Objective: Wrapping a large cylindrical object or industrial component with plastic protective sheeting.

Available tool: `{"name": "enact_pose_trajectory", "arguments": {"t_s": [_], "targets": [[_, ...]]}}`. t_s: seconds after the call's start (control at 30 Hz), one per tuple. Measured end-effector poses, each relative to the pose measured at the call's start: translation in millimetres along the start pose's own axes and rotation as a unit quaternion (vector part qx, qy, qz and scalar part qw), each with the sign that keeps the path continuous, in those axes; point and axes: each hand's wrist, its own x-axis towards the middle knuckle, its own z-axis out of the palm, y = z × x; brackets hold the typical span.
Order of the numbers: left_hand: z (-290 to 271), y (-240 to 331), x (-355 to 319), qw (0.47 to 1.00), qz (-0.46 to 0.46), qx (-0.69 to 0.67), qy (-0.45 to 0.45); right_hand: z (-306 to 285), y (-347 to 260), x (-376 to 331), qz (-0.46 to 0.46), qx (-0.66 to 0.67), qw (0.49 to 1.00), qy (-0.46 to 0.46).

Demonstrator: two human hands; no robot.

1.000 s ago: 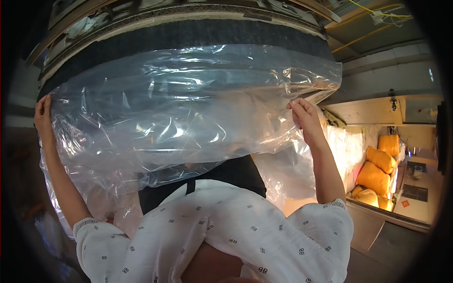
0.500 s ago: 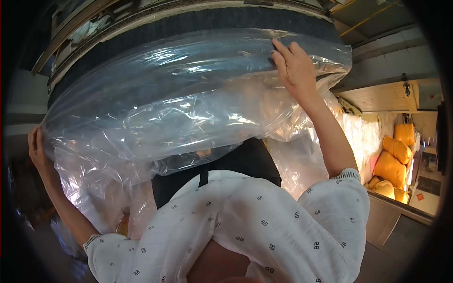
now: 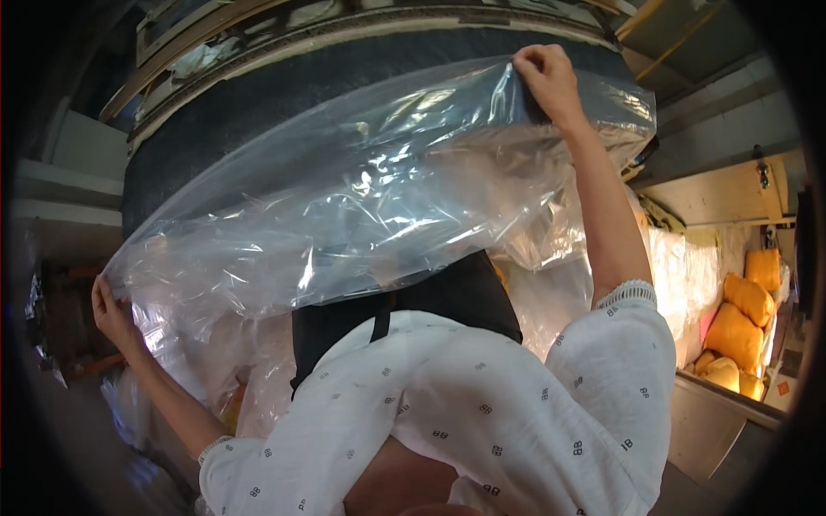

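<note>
A wide sheet of clear plastic film (image 3: 361,181) spans the space between my hands, wrinkled and glossy. Its far part lies over a dark work surface (image 3: 258,120), and the near part hangs toward my waist. My right hand (image 3: 549,79) pinches the film's far edge near the right end, pulling it up into a fold. At the left end, lower and nearer, my left hand (image 3: 114,318) grips the film's corner between closed fingers. The film's near edge covers part of my black apron (image 3: 413,310).
More crumpled clear film (image 3: 551,301) hangs below the surface around me. A wooden and metal frame (image 3: 361,21) runs along the far side. Orange packed bundles (image 3: 740,335) are stacked at the right, past a pale wooden panel (image 3: 714,189).
My right hand has gone from lying flat on the film to pinching its far edge. My left hand has come nearer and rightward, drawing its corner along and uncovering dark surface at left.
</note>
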Motion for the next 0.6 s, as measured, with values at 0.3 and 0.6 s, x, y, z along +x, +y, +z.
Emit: {"name": "enact_pose_trajectory", "arguments": {"t_s": [0.3,0.6], "targets": [[175.0,53.0,49.2,0.981,0.193,-0.006,-0.024,-21.6,66.6,80.0,0.061,-0.054,0.942,0.325],[278.1,-29.5,123.3,0.984,0.057,-0.094,-0.139,35.8,114.7,91.0,0.104,0.216,0.951,0.198]]}}
